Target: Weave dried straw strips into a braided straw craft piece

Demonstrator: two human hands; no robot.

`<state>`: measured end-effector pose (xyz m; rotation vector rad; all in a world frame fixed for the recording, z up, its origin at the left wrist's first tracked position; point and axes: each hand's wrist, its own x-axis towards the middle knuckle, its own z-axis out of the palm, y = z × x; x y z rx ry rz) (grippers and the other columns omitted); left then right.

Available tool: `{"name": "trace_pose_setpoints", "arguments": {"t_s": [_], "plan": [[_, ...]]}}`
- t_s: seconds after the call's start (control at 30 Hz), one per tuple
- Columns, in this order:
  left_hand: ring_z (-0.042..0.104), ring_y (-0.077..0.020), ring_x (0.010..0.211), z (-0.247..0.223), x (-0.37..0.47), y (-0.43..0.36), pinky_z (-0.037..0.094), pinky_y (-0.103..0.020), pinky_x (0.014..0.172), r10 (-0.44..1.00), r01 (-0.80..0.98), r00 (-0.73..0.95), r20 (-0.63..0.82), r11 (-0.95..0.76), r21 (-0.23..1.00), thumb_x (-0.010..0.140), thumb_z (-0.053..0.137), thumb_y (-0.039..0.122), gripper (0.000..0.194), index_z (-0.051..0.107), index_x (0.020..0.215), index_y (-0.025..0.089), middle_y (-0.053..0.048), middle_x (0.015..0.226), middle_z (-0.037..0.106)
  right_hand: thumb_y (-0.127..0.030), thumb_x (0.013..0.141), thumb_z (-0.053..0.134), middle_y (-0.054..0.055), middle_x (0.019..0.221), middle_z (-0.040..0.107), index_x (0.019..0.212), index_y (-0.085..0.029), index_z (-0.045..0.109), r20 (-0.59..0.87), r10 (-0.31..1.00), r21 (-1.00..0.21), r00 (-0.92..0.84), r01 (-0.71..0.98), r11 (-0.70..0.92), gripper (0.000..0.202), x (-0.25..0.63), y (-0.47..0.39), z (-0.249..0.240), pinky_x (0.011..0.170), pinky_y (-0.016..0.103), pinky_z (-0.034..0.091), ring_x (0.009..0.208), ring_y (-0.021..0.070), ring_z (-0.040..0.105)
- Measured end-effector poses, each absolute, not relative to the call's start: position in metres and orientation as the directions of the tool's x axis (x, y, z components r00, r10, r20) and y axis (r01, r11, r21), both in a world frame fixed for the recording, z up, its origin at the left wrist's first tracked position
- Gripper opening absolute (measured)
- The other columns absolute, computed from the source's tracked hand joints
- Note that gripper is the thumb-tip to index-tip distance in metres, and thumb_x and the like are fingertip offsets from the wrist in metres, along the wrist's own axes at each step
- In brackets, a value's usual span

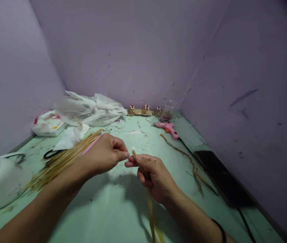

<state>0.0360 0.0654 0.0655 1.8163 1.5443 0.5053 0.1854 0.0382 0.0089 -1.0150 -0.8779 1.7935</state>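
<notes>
My right hand (156, 177) is closed around a dried, straw-coloured strip (150, 209). The strip's upper tip sticks out between thumb and fingers, and its long tails hang down towards the table's near edge. Just left of that tip, my left hand (105, 153) has thumb and forefinger pinched together. Whatever lies in this pinch is too small to make out. Under and beyond my left forearm lies a bundle of similar dried strips (54, 168), partly hidden by the arm. A loose twisted strip (184, 152) rests on the table right of my right hand.
A pink glue gun (167, 129) lies at the back right, its cord running past a dark phone (222, 179). Behind stand a clear cup (169, 109) and small woven ornaments (143, 111). Leftward are a white plastic bag (93, 108), a tissue pack (51, 125) and a white bowl-like container (1, 187).
</notes>
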Motion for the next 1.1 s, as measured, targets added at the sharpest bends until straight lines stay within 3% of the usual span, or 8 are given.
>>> {"name": "trace_pose_setpoints", "arguments": {"t_s": [0.3,0.47,0.63,0.83,0.97,1.1], "plan": [[0.038,-0.0088,0.048,0.07,0.039,0.062,0.028,-0.02,0.046,0.961,0.69,0.242,-0.134,-0.073,0.72,0.061,0.057,0.03,0.017,0.061,0.052,0.016,0.004,0.044,0.045,-0.033,0.063,0.063,-0.007,0.048,0.042,0.066,-0.012,0.061,-0.271,0.915,-0.875,-0.299,-0.319,-0.363,0.022,0.184,0.036,0.011,0.034,0.02,0.008,0.032,0.0001,0.024],[0.038,-0.0088,0.046,0.066,0.036,0.063,0.027,-0.02,0.045,0.957,0.713,0.261,-0.124,-0.105,0.693,0.062,0.057,0.03,0.017,0.062,0.052,0.016,0.004,0.044,0.045,-0.03,0.063,0.059,-0.011,0.039,0.027,0.06,-0.015,0.055,-0.265,0.933,-0.923,-0.243,-0.215,-0.319,0.016,0.183,0.036,0.01,0.035,0.02,0.01,0.034,0.002,0.017],[0.04,-0.0092,0.046,0.065,0.032,0.062,0.027,-0.021,0.044,0.935,0.735,0.349,-0.058,-0.235,0.636,0.067,0.055,0.034,0.021,0.063,0.059,0.017,0.003,0.047,0.048,-0.027,0.068,0.052,-0.01,0.037,0.026,0.057,-0.016,0.054,-0.177,0.966,-0.982,-0.191,-0.033,-0.186,0.015,0.184,0.038,0.003,0.036,0.021,0.01,0.034,0.0032,0.017],[0.037,-0.0074,0.047,0.069,0.036,0.061,0.028,-0.019,0.045,0.917,0.664,0.398,-0.006,-0.283,0.692,0.067,0.053,0.023,0.016,0.056,0.055,0.014,0.004,0.047,0.045,-0.029,0.072,0.05,-0.009,0.038,0.028,0.057,-0.016,0.053,-0.107,0.943,-0.994,-0.316,0.071,-0.089,0.02,0.187,0.033,0.01,0.038,0.021,0.015,0.036,0.0044,0.022],[0.031,-0.0062,0.045,0.058,0.038,0.068,0.024,-0.019,0.043,0.927,0.599,0.371,-0.052,-0.197,0.776,0.066,0.054,0.023,0.016,0.056,0.055,0.013,0.006,0.045,0.038,-0.034,0.073,0.05,-0.008,0.039,0.029,0.059,-0.016,0.053,-0.039,0.939,-0.999,-0.342,0.035,-0.029,0.023,0.188,0.032,0.013,0.039,0.021,0.017,0.037,0.005,0.023],[0.032,-0.0065,0.045,0.045,0.044,0.066,0.024,-0.02,0.043,0.942,0.57,0.334,-0.022,-0.184,0.801,0.068,0.052,0.021,0.015,0.059,0.057,0.013,0.005,0.045,0.039,-0.037,0.074,0.051,-0.008,0.04,0.03,0.061,-0.017,0.053,0.012,0.98,-0.999,-0.199,-0.049,0.002,0.025,0.189,0.035,0.004,0.04,0.022,0.017,0.038,0.0057,0.024]]}}
